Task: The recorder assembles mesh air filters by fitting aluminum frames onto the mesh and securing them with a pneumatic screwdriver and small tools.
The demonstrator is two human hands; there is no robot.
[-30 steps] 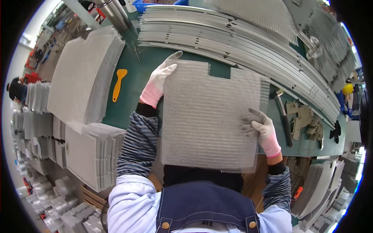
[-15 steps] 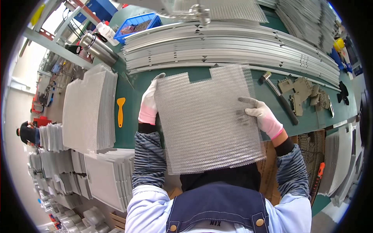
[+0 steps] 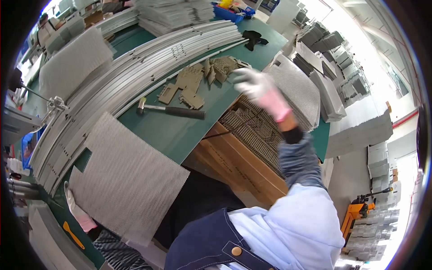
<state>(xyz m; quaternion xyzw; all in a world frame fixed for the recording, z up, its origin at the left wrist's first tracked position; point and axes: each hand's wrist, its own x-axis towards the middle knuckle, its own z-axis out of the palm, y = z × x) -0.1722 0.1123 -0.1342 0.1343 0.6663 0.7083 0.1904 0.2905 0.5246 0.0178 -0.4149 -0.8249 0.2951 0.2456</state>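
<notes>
A silvery metal mesh panel, with a notch in its far edge, slants across the table's near edge. Gripping its left edge is my left hand, in a white and pink glove, fingers partly behind the mesh. My right hand, gloved alike, is off the panel, in the air at the table's right edge. Motion blurs it, but its fingers look stretched and apart, with nothing seen in them. Near its fingertips lie several beige-grey plastic pieces. A hammer with a black handle rests between these pieces and the panel.
Long silvery metal strips run along the table behind the panel. A cardboard box filled with rows of small parts stands below my right arm. More mesh panels are stacked to its right. A yellow scraper lies near my left hand.
My view has swung to the right. My right hand has let go of the panel's right side and moved out to the right; my left hand still holds the left edge.
</notes>
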